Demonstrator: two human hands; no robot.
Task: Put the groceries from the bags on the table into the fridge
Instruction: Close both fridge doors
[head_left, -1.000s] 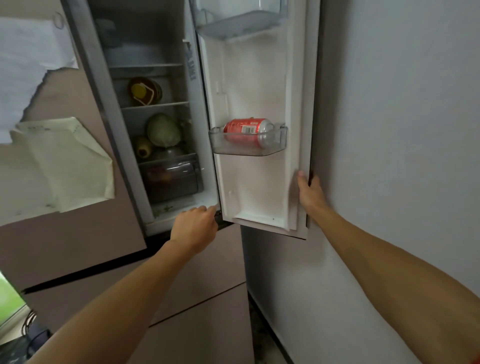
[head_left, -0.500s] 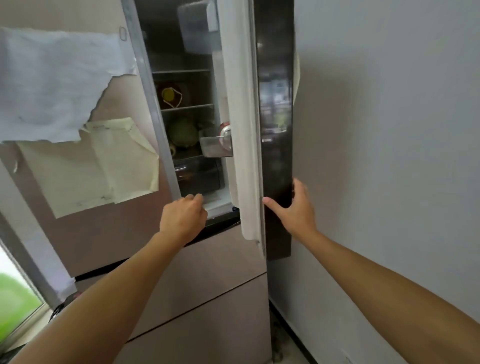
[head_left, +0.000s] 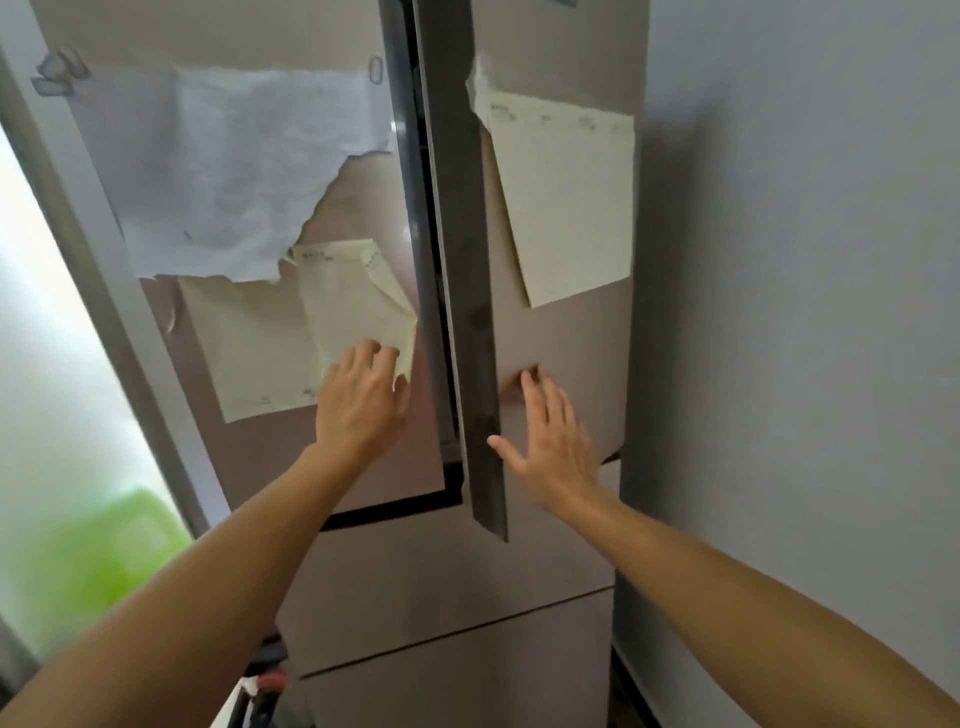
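The beige fridge fills the view. Its right door (head_left: 561, 353) stands almost closed, with only a narrow dark gap left beside the left door (head_left: 270, 457). My right hand (head_left: 553, 441) lies flat with spread fingers against the front of the right door near its inner edge. My left hand (head_left: 363, 400) rests with straight fingers on the left door, over a yellowish paper sheet (head_left: 270, 353). The fridge's inside and the groceries are hidden.
A torn white paper (head_left: 228, 166) and another yellowish sheet (head_left: 566, 197) hang on the doors. Lower drawers (head_left: 447, 587) sit below. A grey wall (head_left: 805, 312) stands close on the right. Something bright green (head_left: 88, 566) blurs at the lower left.
The right door has swung from wide open to nearly closed under my right hand. My left hand moved from the fridge's lower inner edge up onto the left door's front.
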